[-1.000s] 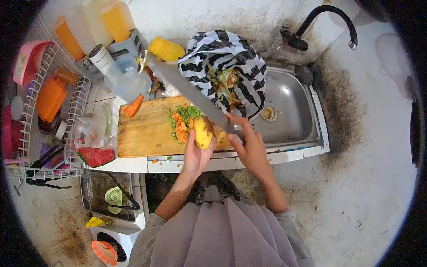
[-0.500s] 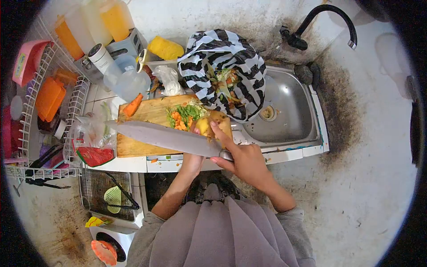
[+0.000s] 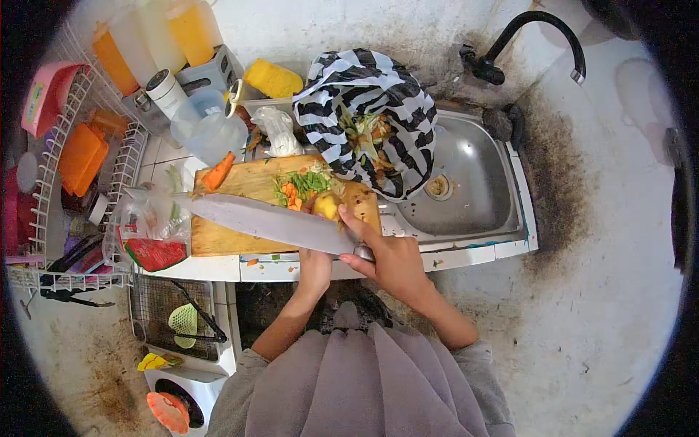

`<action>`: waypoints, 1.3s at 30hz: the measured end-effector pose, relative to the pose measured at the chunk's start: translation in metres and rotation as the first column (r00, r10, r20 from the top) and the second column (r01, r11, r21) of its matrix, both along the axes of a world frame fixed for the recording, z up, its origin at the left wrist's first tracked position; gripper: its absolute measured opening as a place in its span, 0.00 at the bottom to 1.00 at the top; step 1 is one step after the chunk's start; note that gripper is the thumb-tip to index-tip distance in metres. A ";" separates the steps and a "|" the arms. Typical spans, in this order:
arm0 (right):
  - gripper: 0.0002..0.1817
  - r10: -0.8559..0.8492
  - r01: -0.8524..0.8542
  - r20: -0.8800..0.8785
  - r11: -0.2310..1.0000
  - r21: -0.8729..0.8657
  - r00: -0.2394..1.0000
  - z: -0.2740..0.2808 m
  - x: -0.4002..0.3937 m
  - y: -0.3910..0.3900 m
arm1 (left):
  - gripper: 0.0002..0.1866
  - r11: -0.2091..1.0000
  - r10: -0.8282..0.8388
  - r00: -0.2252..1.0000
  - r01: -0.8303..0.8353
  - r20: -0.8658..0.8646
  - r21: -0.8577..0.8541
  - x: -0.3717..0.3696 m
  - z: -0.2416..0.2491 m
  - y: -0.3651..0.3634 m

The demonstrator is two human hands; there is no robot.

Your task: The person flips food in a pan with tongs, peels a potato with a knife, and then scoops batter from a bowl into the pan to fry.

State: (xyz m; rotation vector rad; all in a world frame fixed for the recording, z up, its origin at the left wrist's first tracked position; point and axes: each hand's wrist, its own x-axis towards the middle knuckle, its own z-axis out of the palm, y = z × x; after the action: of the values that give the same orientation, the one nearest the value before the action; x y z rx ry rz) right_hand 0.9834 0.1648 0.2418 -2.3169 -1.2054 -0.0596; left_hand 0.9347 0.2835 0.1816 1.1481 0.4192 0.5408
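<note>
My right hand (image 3: pixel 393 264) grips the handle of a large kitchen knife (image 3: pixel 266 224), its broad blade pointing left across the cutting board's front edge. A partly peeled potato (image 3: pixel 328 206), yellow with some brown skin left, is held in my left hand (image 3: pixel 315 271); the blade hides most of those fingers. The right fingertips reach up against the potato. Beneath lies the wooden cutting board (image 3: pixel 218 239) with chopped green and orange vegetables (image 3: pixel 302 187). A carrot piece (image 3: pixel 218 172) rests at its far left corner.
A black-and-white striped bag (image 3: pixel 325 135) with vegetable scraps stands open between the board and the steel sink (image 3: pixel 473 197). Left are a clear plastic bag (image 3: pixel 149 215), a red packet (image 3: pixel 156 253) and a white dish rack (image 3: pixel 54 167). A black faucet (image 3: pixel 535 18) arches above.
The potato and my right fingers have shifted slightly left, and the right hand has turned a little. More yellow flesh faces the camera. Both hands keep their holds.
</note>
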 end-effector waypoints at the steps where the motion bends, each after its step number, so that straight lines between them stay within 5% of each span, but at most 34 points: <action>1: 0.36 -0.004 0.004 0.018 1.000 -0.006 1.000 -0.001 -0.001 0.001 | 0.20 0.999 -0.015 1.000 0.015 0.006 0.032 -0.001 0.000 0.001; 8: 0.33 -0.028 0.029 -0.018 0.998 0.064 0.999 -0.009 -0.003 0.010 | 0.19 0.999 0.014 0.999 -0.016 0.049 0.042 -0.003 0.001 0.002; 11: 0.32 -0.029 0.032 -0.050 0.997 0.073 0.998 -0.007 -0.004 0.014 | 0.18 0.994 0.069 0.998 -0.070 -0.009 -0.086 -0.006 0.006 0.000; 16: 0.27 -0.080 0.094 -0.134 0.990 0.104 0.988 -0.013 -0.003 0.016 | 0.23 0.991 0.032 0.987 -0.012 -0.154 0.130 -0.009 0.006 0.001; 20: 0.25 -0.172 0.195 -0.230 0.978 0.079 0.958 -0.009 0.012 0.016 | 0.21 0.991 -0.010 0.999 0.015 -0.037 0.131 -0.009 0.004 0.001; 22: 0.24 -0.109 0.303 -0.461 0.877 0.372 0.881 -0.007 0.029 0.014 | 0.21 0.991 -0.112 0.994 0.111 -0.005 -0.073 -0.010 0.010 -0.001; 23: 0.24 -0.105 0.300 -0.460 0.878 0.374 0.882 -0.007 0.026 0.011 | 0.21 0.992 -0.109 0.994 0.108 -0.004 -0.071 -0.008 0.010 0.003; 25: 0.22 -0.031 0.169 -0.415 0.939 0.300 0.909 0.001 0.012 0.005 | 0.21 0.877 -0.132 0.990 0.140 0.049 -0.459 0.000 0.011 0.012; 26: 0.28 -0.119 0.139 -0.529 0.990 -0.002 0.840 0.016 0.004 0.000 | 0.22 0.882 -0.084 0.996 0.075 0.001 -0.465 0.001 0.018 0.010; 27: 0.28 -0.117 0.138 -0.530 0.990 0.000 0.840 0.012 0.000 0.000 | 0.22 0.883 -0.084 0.997 0.074 0.000 -0.463 0.003 0.019 0.009; 30: 0.39 -0.021 0.036 -0.133 0.994 0.107 0.991 -0.005 -0.006 0.003 | 0.24 0.906 -0.122 0.993 0.113 0.005 -0.408 0.004 0.017 0.009; 34: 0.38 -0.078 0.052 -0.343 0.995 -0.085 0.936 0.001 -0.007 0.000 | 0.24 0.878 -0.177 0.984 0.153 -0.011 -0.453 0.001 0.015 0.008; 36: 0.37 -0.036 0.039 -0.094 0.999 0.030 0.995 -0.007 -0.005 0.000 | 0.24 0.877 -0.160 0.986 0.162 0.044 -0.451 0.004 0.006 0.008; 39: 0.36 -0.039 0.041 -0.111 0.999 0.017 0.993 -0.002 -0.006 0.003 | 0.23 0.948 -0.152 0.988 0.148 0.009 -0.282 0.002 0.009 0.005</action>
State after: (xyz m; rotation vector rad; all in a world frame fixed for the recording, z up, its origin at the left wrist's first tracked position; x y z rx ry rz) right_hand 0.9773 0.1680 0.2395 -2.2961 -1.0997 0.0423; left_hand 0.9369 0.2888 0.1910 0.8997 0.4017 0.3277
